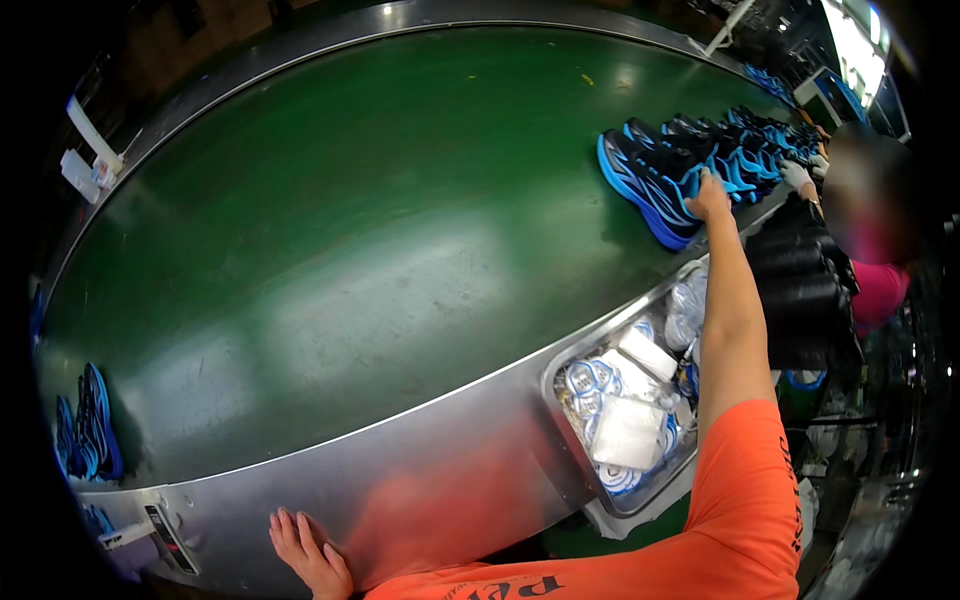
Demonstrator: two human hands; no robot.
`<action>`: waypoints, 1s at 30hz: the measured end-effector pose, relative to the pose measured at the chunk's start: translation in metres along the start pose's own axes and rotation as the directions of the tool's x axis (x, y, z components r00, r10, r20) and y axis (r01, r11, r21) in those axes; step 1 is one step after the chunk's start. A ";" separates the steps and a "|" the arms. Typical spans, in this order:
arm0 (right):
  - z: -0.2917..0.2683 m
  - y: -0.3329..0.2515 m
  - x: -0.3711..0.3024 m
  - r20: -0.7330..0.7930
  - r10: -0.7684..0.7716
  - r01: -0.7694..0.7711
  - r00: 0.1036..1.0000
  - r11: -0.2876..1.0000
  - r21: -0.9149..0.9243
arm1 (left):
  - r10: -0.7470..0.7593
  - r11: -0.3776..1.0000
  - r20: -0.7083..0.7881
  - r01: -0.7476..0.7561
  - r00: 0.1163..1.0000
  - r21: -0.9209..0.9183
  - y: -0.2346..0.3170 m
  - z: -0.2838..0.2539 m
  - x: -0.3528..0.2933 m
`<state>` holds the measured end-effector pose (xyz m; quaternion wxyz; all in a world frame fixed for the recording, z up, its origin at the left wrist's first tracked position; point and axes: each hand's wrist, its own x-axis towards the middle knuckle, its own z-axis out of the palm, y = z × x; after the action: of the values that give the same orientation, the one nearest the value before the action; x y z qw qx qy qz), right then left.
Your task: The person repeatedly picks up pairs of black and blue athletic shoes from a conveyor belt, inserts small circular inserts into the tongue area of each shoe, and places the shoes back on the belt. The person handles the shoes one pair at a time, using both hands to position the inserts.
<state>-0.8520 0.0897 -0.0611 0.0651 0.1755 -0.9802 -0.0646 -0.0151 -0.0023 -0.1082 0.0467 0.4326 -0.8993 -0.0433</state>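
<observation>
My right arm stretches to the far right, and my right hand (710, 196) is closed on the blue-trimmed opening of a black sneaker (640, 180) with a bright blue sole. That sneaker stands on its side edge at the near end of a row of similar sneakers (745, 150) on the green conveyor belt (400, 200). Part of its upper and my fingertips are hidden. My left hand (310, 558) lies with fingers stretched out on the metal border (430, 480) of the belt, holding nothing.
A metal tray (550, 385) by my right arm holds white pads and round white-and-blue pieces. More blue-and-black shoes (90, 425) stand at the far left. A co-worker in pink (880, 292) is at the right, a gloved hand (797, 176) at the shoe row.
</observation>
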 end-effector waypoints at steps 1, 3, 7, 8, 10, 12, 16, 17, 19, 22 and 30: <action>0.005 -0.006 0.002 0.088 0.115 -0.124 0.989 0.986 0.110 | 0.002 1.000 0.002 -0.002 1.000 0.001 0.001 0.000 0.000; 0.011 -0.007 0.033 0.164 -0.104 0.106 0.981 0.994 -0.003 | -0.001 1.000 0.007 0.001 1.000 0.007 0.004 -0.004 0.000; 0.022 -0.037 0.022 0.083 -0.086 0.076 0.993 0.989 0.124 | 0.007 1.000 0.013 -0.007 1.000 -0.017 0.007 -0.004 0.005; 0.019 -0.036 0.022 0.092 -0.133 0.124 0.987 0.987 0.102 | 0.028 0.999 0.009 -0.028 1.000 -0.027 0.002 -0.005 0.009; -0.005 -0.047 0.019 0.047 -0.231 0.224 0.972 0.967 0.120 | 0.037 0.999 -0.005 -0.037 0.999 -0.038 -0.001 -0.003 0.011; -0.018 -0.061 0.017 -0.062 -0.189 0.198 0.980 0.957 0.212 | 0.012 0.999 -0.019 -0.013 1.000 -0.048 0.002 -0.001 0.005; -0.031 -0.040 -0.003 -0.034 0.164 -0.156 0.986 0.972 0.173 | 0.016 0.998 -0.006 -0.017 1.000 -0.064 0.000 -0.002 0.013; -0.032 -0.034 -0.011 -0.030 0.273 -0.268 0.962 0.957 0.115 | 0.023 0.997 0.005 -0.023 1.000 -0.069 -0.002 -0.002 0.015; -0.010 -0.049 -0.002 -0.171 0.213 -0.199 0.962 0.976 0.091 | -0.042 0.998 -0.003 0.042 0.999 -0.037 0.005 -0.003 -0.004; 0.059 0.042 0.053 -0.082 0.065 -0.050 0.994 0.983 0.175 | 0.038 0.999 0.012 -0.038 0.999 -0.035 -0.003 0.001 0.014; 0.006 -0.014 0.020 -0.005 -0.156 0.157 0.988 0.988 0.019 | 0.015 1.000 0.021 -0.014 1.000 -0.005 -0.002 -0.001 0.003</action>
<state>-0.8666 0.0700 -0.0668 0.0599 0.2526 -0.9639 -0.0599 -0.0158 -0.0059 -0.1074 0.0388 0.4255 -0.9028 -0.0499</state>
